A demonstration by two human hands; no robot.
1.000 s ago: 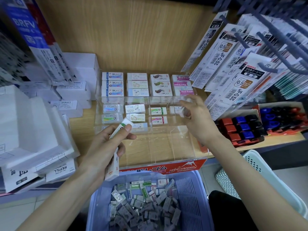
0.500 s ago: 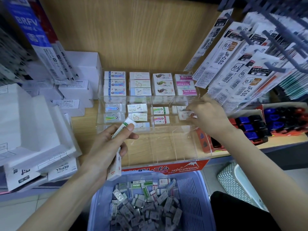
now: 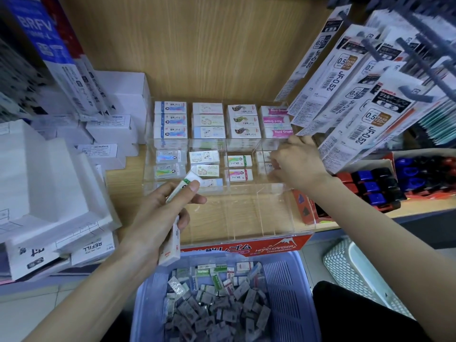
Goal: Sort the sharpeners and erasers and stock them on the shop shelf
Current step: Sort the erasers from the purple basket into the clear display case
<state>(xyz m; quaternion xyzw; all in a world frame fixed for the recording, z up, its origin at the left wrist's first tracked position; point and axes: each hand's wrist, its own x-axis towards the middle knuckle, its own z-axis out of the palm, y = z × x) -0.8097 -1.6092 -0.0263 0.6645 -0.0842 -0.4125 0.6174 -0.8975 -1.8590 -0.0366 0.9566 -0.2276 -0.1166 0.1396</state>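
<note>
- My left hand (image 3: 158, 218) grips a stack of white sleeved erasers (image 3: 171, 245), fingers curled round it, thumb on top
- My right hand (image 3: 298, 166) reaches into the clear acrylic display tray (image 3: 259, 213), fingertips bent onto small white erasers (image 3: 262, 156) in its rightmost column; pinching or not, I cannot tell
- Loose wrapped erasers (image 3: 217, 304) fill the blue plastic basket (image 3: 291, 292) below

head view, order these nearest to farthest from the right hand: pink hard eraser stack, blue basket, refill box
1. pink hard eraser stack, just behind the right hand
2. blue basket, low in front
3. refill box, far left
</note>
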